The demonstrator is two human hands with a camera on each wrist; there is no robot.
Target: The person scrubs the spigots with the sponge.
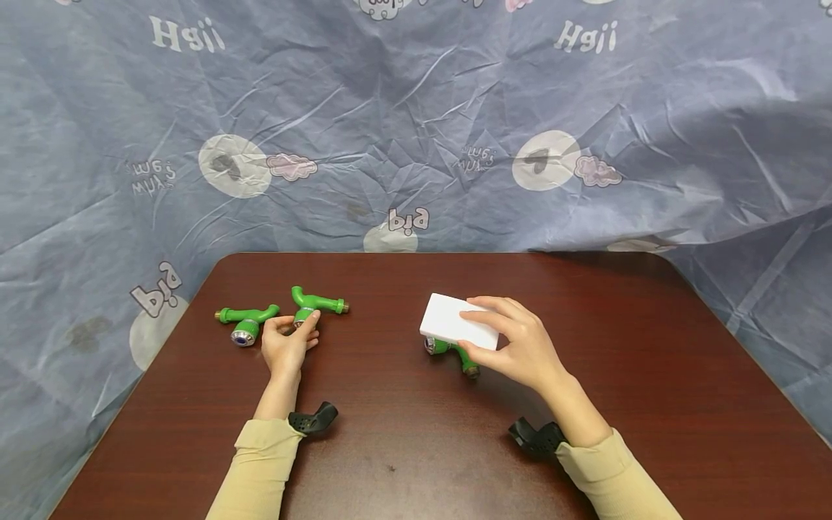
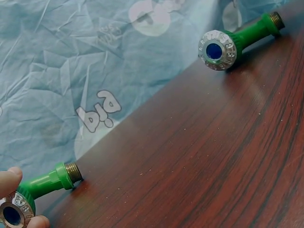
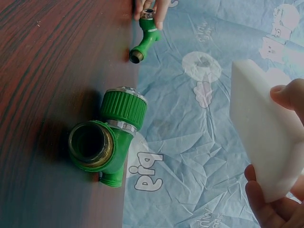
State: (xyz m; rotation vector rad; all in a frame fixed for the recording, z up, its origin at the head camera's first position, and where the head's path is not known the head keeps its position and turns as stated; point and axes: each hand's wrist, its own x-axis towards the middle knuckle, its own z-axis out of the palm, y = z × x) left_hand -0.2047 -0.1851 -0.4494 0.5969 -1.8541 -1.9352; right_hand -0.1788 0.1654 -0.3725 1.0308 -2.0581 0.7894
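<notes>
Sleeves (image 1: 256, 469) in pale yellow, with black wrist mounts (image 1: 534, 437), frame both forearms in the head view. We find the left forearm rising almost straight from the lower edge and the right one slanting in from the lower right. The left hand (image 1: 284, 352) reaches forward, thumb to the right, its digits closed about the knob of a green tap (image 1: 325, 304) on the dark red-brown table (image 1: 403, 440). A second tap (image 1: 253, 315) lies just left of that hand. The right hand (image 1: 528, 345) has its back turned up and its fingers pointing left; it holds a white block (image 1: 447, 316) by the right end. We note a third tap (image 1: 442, 347) partly hidden below the block.

From the left wrist, we see two fingertips (image 2: 39, 222) pinching the silvery, blue-centred knob at the lower left, with no slack visible. Another tap lies well apart at the upper right; the rest of the left hand is out of frame.

From the right wrist, we record the thumb and fingers spread to the block's thickness, gripping it at a tilt, clear of the near tap. Beyond, at the top, the left hand's fingers hold the far tap.
</notes>
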